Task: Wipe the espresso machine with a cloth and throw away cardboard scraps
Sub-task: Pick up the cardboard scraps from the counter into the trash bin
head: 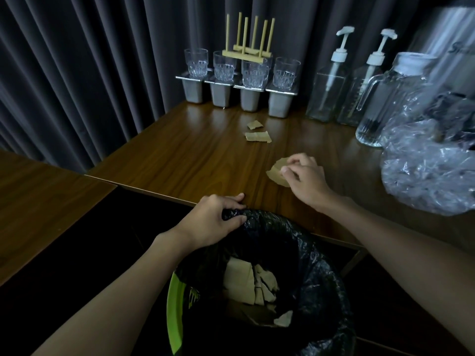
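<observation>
My left hand [214, 219] gripped the black bin liner [303, 253]; my right hand [304, 177] pinched a cardboard scrap [276, 172] on the surface [205, 155], seemingly not lifted.

Four clear glasses [241, 68] stand on a row of metal tubs [236, 92] at the far edge of the wooden table [195, 155], a wooden peg rack [248, 38] behind them. To the right are two pump bottles [341, 80], a glass pitcher [393, 98] and crumpled clear plastic [426, 168]. Dark curtains [77, 73] hang behind.
</observation>
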A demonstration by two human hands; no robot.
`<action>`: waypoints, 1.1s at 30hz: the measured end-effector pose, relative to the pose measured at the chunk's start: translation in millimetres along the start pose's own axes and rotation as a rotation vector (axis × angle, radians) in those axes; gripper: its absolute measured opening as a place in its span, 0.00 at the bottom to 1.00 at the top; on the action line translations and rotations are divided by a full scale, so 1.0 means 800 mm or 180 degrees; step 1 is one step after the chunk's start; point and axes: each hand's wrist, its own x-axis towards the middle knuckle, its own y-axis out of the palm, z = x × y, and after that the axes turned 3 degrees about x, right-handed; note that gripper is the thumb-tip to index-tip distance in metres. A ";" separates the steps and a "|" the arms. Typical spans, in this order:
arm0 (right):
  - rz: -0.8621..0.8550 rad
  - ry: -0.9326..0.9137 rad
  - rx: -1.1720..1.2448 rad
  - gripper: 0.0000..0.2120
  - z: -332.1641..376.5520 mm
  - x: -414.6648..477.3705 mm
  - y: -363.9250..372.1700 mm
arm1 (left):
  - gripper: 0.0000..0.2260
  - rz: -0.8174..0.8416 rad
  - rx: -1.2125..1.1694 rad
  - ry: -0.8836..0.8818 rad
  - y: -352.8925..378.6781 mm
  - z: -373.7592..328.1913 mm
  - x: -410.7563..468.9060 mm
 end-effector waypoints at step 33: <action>0.1429 0.0548 0.2790 0.13 0.089 -0.073 -0.084 | 0.14 0.0113 0.0161 0.0018 -0.005 -0.001 0.003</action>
